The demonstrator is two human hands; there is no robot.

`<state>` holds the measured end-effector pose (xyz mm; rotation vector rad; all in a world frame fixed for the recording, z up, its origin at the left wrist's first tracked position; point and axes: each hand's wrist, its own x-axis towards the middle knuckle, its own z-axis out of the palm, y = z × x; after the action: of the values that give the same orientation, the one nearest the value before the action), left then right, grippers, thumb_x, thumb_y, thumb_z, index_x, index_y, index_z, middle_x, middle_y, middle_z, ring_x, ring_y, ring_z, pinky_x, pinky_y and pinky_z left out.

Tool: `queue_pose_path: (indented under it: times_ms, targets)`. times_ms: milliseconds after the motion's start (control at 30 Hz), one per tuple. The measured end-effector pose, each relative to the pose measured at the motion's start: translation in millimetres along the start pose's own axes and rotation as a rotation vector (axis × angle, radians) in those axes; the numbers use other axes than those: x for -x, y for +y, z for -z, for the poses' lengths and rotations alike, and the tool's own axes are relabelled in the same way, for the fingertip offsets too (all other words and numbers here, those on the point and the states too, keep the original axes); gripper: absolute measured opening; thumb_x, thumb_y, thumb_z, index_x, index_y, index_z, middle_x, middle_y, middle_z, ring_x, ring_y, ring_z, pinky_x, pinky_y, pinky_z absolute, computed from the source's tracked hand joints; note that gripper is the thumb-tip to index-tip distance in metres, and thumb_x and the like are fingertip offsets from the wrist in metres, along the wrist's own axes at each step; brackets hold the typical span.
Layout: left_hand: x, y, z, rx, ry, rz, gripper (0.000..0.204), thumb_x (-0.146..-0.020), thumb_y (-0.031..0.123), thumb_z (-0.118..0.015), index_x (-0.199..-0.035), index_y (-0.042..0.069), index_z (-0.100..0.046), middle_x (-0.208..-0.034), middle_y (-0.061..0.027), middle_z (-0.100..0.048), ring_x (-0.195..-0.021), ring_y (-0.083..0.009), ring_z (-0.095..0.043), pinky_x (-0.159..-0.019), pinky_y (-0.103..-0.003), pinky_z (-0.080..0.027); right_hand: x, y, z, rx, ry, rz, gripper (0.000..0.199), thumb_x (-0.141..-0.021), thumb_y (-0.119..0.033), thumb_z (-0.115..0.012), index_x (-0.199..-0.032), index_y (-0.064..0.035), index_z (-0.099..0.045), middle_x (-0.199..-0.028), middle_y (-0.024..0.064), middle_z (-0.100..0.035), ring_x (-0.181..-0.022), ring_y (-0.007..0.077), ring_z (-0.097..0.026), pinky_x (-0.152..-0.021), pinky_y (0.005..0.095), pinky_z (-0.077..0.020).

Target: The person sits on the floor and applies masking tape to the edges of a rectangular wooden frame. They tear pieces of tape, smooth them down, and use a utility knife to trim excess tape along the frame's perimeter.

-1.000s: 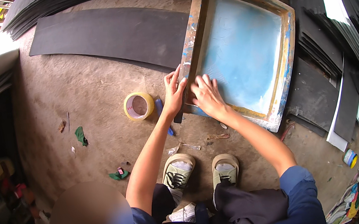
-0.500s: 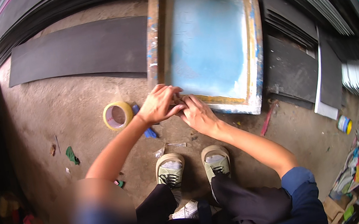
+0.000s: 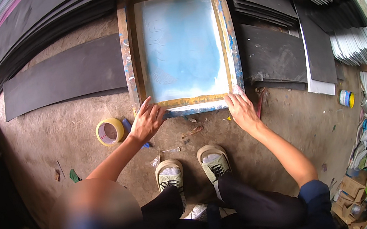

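Note:
A screen printing frame with a paint-spattered wooden border lies in front of me, its blue mesh pale toward the near end. My left hand grips the near left corner, fingers bent over the wood and the index finger reaching up the corner. At the near right corner my right hand holds the same border, fingertips on top. Both thumbs are largely hidden from view. A roll of yellow tape sits on the floor left of my left hand, with a blue object partly behind that wrist.
Black sheets lie left of the frame, with more black sheets to its right. Tall stacks rise at both far sides. A small tin stands at right. Scraps and a red strip litter the concrete floor.
My hands have parted from being together at the frame's near left edge and now hold its two near corners. The frame sits straighter and farther left in view.

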<state>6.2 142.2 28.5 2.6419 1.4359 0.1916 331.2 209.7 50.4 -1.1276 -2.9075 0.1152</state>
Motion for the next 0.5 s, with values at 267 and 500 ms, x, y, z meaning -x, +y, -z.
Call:
queue_pose_path:
  times_ms: [267, 500]
  targets:
    - [-5.9, 23.6, -2.0, -0.330, -0.095, 0.116, 0.022, -0.078, 0.013, -0.052, -0.097, 0.001, -0.052, -0.090, -0.0112, -0.053, -0.095, -0.0256, -0.052, -0.098, -0.039, -0.035, 0.1, 6.9, -11.0, -0.003, 0.041, 0.045, 0.024, -0.072, 0.003, -0.053, -0.095, 0.0043, -0.053, -0.082, 0.0134, -0.054, -0.085, 0.0256, -0.056, -0.102, 0.0405, -0.0363]
    - [-10.3, 8.7, 16.0, 0.009, -0.180, 0.210, 0.028, -0.081, 0.020, -0.060, -0.100, 0.002, -0.051, -0.095, -0.0091, -0.049, -0.090, -0.0218, -0.052, -0.079, -0.036, -0.048, 4.7, 3.4, 6.2, -0.030, 0.005, -0.064, 0.031, -0.074, -0.001, -0.056, -0.105, 0.0012, -0.053, -0.097, 0.0136, -0.051, -0.099, 0.0250, -0.049, -0.103, 0.0491, -0.0252]
